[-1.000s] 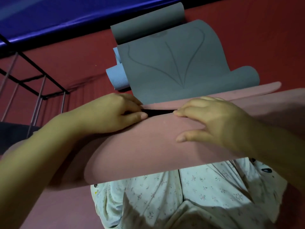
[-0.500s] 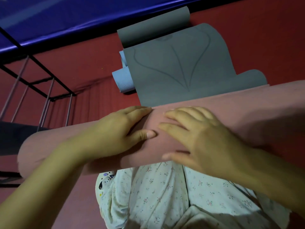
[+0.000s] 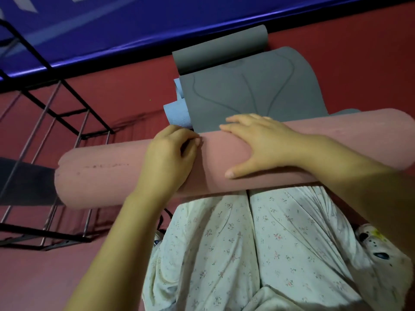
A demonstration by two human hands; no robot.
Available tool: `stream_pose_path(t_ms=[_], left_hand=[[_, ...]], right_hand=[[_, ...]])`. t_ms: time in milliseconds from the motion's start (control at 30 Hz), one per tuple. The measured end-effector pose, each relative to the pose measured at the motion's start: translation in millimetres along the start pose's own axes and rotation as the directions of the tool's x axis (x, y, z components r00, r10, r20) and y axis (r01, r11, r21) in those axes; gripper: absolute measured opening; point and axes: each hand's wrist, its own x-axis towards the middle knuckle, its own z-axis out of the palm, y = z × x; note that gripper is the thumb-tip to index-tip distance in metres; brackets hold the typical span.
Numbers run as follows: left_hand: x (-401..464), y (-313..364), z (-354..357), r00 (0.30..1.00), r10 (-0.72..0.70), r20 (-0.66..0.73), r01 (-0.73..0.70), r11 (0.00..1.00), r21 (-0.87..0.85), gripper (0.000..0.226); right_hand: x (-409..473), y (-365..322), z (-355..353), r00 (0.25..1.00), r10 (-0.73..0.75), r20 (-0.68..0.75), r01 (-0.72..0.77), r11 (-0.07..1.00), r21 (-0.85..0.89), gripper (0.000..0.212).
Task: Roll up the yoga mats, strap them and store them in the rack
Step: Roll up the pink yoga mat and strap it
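With the rolled pink yoga mat (image 3: 224, 162) lying across the lap just in front of the grey mat (image 3: 242, 90), left hand (image 3: 168, 158) curled gripping it, right hand (image 3: 258, 144) spread flat on top, maintain firm pressure so the roll stays tight for strapping.

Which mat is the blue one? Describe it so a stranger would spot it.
Start at the pink rolled mat under both hands. Just beyond it lies the flat grey mat; the blue mat pokes out from beneath its left edge. It is the only pale blue one.

Both hands (image 3: 170, 158) rest on the rolled pink mat (image 3: 101, 176).
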Motion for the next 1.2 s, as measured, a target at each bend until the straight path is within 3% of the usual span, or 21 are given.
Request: stream_pose_path(t_ms=[67, 100, 133, 200, 267, 333, 400, 433, 500, 567, 667, 733, 867, 1033, 1200], left_hand=[[-13.2, 10.0, -4.0, 0.982, -0.159, -0.1, 0.138, 0.971, -0.196, 0.012], [-22.6, 15.2, -6.0, 0.953, -0.283, -0.112, 0.227, 0.905, -0.359, 0.014], [-32.2, 17.9, -7.3, 0.909, -0.41, -0.083, 0.299, 0.775, -0.556, 0.016], [-51.8, 13.0, -7.0, 0.796, -0.603, 0.049, 0.365, 0.414, -0.834, 0.019], [-73.6, -2.5, -1.4, 0.663, -0.715, 0.222, 0.435, 0.127, -0.891, 0.025], [-96.3, -20.0, 7.9, 0.474, -0.781, 0.406, 0.481, -0.157, -0.862, 0.027], [-111.8, -34.1, 18.4, 0.315, -0.762, 0.566, 0.405, -0.431, -0.806, 0.038], [-114.2, -39.8, 22.4, 0.29, -0.726, 0.624, 0.335, -0.533, -0.777, 0.046], [-108.3, -47.0, 27.7, 0.389, -0.635, 0.667, 0.196, -0.651, -0.734, 0.055], [-93.5, -47.2, 31.8, 0.503, -0.566, 0.654, 0.1, -0.713, -0.694, 0.058], [-65.6, -38.1, 32.6, 0.578, -0.504, 0.642, 0.031, -0.773, -0.634, 0.069], [-41.0, -28.9, 26.8, 0.631, -0.487, 0.604, 0.03, -0.762, -0.647, 0.072], [11.6, -11.0, 0.1, 0.738, -0.449, 0.503, 0.121, -0.645, -0.754, 0.073], [69.8, -2.2, -44.4, 0.85, -0.414, 0.326, 0.1, -0.481, -0.871, 0.067], [105.9, 15.3, -77.4, 0.885, -0.41, 0.221, 0.095, -0.306, -0.947, 0.055]], right_hand=[[7.9, 4.4, -2.8, 1.0, 0.005, 0.005, -0.005, 0.999, 0.046, 0.102], [11.4, 6.1, -3.0, 1.0, -0.002, 0.008, 0.001, 0.999, 0.054, 0.1], [14.5, 7.2, -3.2, 1.0, -0.008, 0.019, 0.007, 0.999, 0.047, 0.098], [19.7, 9.1, -3.3, 0.999, -0.027, 0.028, 0.026, 0.999, 0.023, 0.095], [22.0, 9.6, -4.6, 0.998, -0.051, 0.045, 0.051, 0.999, 0.0, 0.097], [21.9, 8.1, -5.4, 0.994, -0.077, 0.081, 0.08, 0.996, -0.038, 0.11], [20.4, 7.0, -4.1, 0.991, -0.093, 0.097, 0.1, 0.993, -0.068, 0.119], [19.4, 6.7, -3.2, 0.99, -0.1, 0.095, 0.107, 0.991, -0.074, 0.121], [18.5, 6.3, -0.3, 0.99, -0.103, 0.093, 0.112, 0.99, -0.088, 0.121], [20.2, 6.3, 2.1, 0.992, -0.095, 0.081, 0.103, 0.989, -0.109, 0.118], [27.3, 6.2, -5.5, 0.992, -0.097, 0.075, 0.101, 0.994, -0.048, 0.109], [34.8, 3.6, -21.2, 0.993, -0.112, 0.045, 0.109, 0.992, 0.065, 0.105], [51.1, -1.9, -61.8, 0.982, -0.088, -0.167, 0.132, 0.953, 0.272, 0.101], [58.7, -9.3, -112.9, 0.931, -0.07, -0.358, 0.192, 0.928, 0.318, 0.103], [58.8, -15.0, -131.4, 0.877, -0.044, -0.478, 0.245, 0.898, 0.366, 0.107]])
